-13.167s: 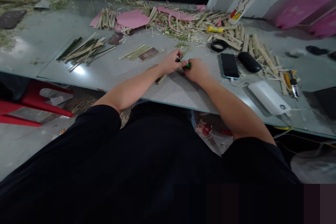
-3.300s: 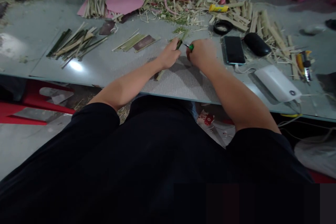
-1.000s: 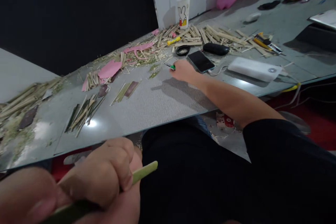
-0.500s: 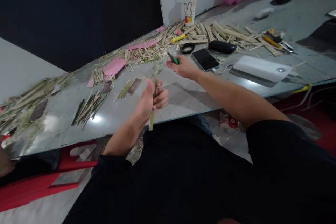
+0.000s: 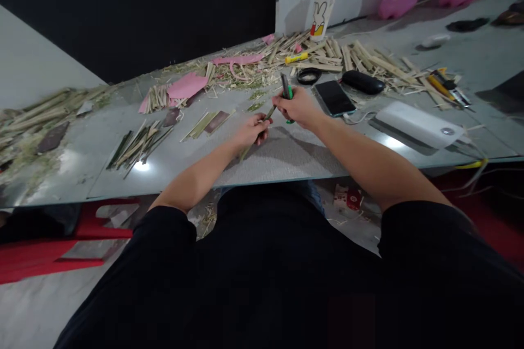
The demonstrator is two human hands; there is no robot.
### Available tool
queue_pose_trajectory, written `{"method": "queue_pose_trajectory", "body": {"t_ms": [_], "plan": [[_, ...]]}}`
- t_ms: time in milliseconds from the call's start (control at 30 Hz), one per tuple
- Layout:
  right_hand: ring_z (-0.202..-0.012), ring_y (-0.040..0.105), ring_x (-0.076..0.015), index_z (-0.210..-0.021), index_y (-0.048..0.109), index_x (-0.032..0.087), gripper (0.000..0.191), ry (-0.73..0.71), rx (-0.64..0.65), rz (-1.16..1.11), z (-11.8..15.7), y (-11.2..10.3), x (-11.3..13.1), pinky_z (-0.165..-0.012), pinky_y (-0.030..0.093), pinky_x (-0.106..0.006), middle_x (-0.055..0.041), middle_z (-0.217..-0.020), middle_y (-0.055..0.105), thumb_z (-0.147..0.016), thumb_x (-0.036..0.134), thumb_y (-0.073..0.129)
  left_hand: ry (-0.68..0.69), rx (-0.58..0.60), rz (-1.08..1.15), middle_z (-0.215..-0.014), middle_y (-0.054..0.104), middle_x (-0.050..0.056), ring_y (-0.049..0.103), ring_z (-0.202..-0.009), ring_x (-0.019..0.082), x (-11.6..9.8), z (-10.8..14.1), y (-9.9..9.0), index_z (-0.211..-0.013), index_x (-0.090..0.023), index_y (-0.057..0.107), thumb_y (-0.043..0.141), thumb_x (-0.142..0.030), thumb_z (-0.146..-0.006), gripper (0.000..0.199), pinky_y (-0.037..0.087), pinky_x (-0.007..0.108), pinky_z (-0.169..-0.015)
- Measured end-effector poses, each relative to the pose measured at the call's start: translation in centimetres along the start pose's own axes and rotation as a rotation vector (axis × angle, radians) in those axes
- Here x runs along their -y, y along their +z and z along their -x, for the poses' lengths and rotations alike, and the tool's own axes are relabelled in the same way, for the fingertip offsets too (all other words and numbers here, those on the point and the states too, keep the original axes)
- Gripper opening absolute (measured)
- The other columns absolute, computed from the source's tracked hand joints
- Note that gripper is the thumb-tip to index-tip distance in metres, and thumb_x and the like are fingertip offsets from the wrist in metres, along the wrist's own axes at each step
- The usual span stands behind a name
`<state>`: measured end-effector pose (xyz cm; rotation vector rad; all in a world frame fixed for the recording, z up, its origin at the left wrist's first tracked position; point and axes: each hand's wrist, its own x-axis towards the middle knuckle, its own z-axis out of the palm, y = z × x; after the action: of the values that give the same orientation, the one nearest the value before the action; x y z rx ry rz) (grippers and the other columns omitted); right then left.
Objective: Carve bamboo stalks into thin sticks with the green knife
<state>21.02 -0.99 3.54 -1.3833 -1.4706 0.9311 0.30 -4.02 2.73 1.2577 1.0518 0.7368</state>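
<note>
My left hand is closed around a narrow green-brown plant strip, apparently split bamboo or reed. One end of the strip slants up to the fingers of my right hand, and the other shows below the left palm. That right hand grips a green-handled knife, its greyish tip pointing up and away from me. Whether the blade touches the strip is hard to see. Left of the hands lie several cut strips beside a dark brown rectangular piece.
A loose bundle of strips lies farther left. Behind are pink paper, a yellow tube, a black ring and a cup. A phone, black case and white device sit right.
My left hand has moved forward and right with the strip, which now slants toward the right hand. My right hand has turned the knife more upright. The view has shifted slightly.
</note>
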Motion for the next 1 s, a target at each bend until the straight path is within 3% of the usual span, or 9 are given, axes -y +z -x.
{"method": "queue_pose_trajectory", "body": {"t_ms": [67, 200, 333, 533, 733, 900, 1000], "plan": [[-0.070, 0.060, -0.0261, -0.093, 0.063, 0.031, 0.041, -0.005, -0.032, 0.065, -0.3, 0.0, -0.3, -0.066, 0.059, -0.040, -0.0030, -0.080, 0.063, -0.115, 0.052, 0.090, 0.031, -0.080, -0.009, -0.062, 0.066, -0.006, 0.054, -0.045, 0.013, 0.3, -0.6, -0.1, -0.112, -0.025, 0.063, 0.062, -0.012, -0.131, 0.024, 0.033, 0.024, -0.049], [-0.083, 0.070, -0.0316, -0.101, 0.067, 0.031, 0.040, -0.035, -0.050, 0.230, -0.5, 0.1, -0.9, -0.075, 0.065, -0.043, -0.0074, -0.090, 0.071, -0.124, 0.062, 0.078, 0.013, -0.087, 0.040, -0.063, 0.071, -0.004, 0.055, -0.042, 0.014, 1.0, -1.2, -0.3, -0.107, -0.029, 0.055, 0.062, -0.018, -0.133, 0.029, 0.032, 0.026, -0.049], [-0.104, 0.078, -0.0354, -0.108, 0.067, 0.030, 0.031, -0.172, -0.056, 0.414, -0.3, -0.1, -1.3, -0.095, 0.065, -0.044, -0.0090, -0.102, 0.075, -0.132, 0.049, 0.065, 0.011, -0.095, 0.157, -0.064, 0.065, -0.007, 0.052, -0.043, 0.014, 1.4, -1.0, -0.4, -0.107, -0.030, 0.051, 0.061, -0.020, -0.131, 0.028, 0.033, 0.025, -0.049], [-0.111, 0.080, -0.0415, -0.128, 0.074, 0.026, 0.018, -0.255, 0.153, 0.699, 0.9, -0.1, -0.8, -0.096, 0.054, -0.044, -0.0121, -0.106, 0.079, -0.131, 0.042, 0.066, 0.052, -0.067, 0.276, -0.058, 0.038, -0.012, 0.029, -0.041, 0.012, 1.2, -0.7, -1.1, -0.104, -0.029, 0.050, 0.052, -0.014, -0.125, 0.026, 0.021, 0.022, -0.046], [-0.122, 0.083, -0.0470, -0.136, 0.077, 0.024, 0.024, -0.290, 0.286, 0.862, 1.5, 0.9, -0.8, -0.095, 0.052, -0.045, -0.0199, -0.119, 0.087, -0.135, 0.041, 0.060, 0.029, -0.046, 0.302, -0.055, 0.037, -0.012, 0.027, -0.040, 0.011, 1.1, -0.5, -1.5, -0.100, -0.029, 0.050, 0.053, -0.006, -0.112, 0.026, 0.019, 0.022, -0.048], [-0.120, 0.084, -0.0497, -0.136, 0.077, 0.024, 0.030, -0.356, 0.285, 0.922, 1.5, 1.1, -1.7, -0.095, 0.052, -0.048, -0.0238, -0.123, 0.089, -0.136, 0.044, 0.055, 0.084, -0.023, 0.252, -0.061, 0.040, -0.014, 0.031, -0.045, 0.009, 1.3, -0.1, -1.3, -0.107, -0.028, 0.055, 0.070, -0.007, -0.112, 0.027, 0.022, 0.025, -0.051], [-0.118, 0.084, -0.0499, -0.136, 0.076, 0.023, 0.033, -0.395, 0.313, 0.936, 1.5, 1.2, -2.3, -0.094, 0.052, -0.048, -0.0256, -0.125, 0.089, -0.134, 0.042, 0.050, 0.135, -0.024, 0.148, -0.068, 0.048, -0.013, 0.038, -0.050, 0.009, 1.6, -0.2, -1.4, -0.113, -0.028, 0.058, 0.102, -0.029, -0.112, 0.044, 0.024, 0.029, -0.057]]}}
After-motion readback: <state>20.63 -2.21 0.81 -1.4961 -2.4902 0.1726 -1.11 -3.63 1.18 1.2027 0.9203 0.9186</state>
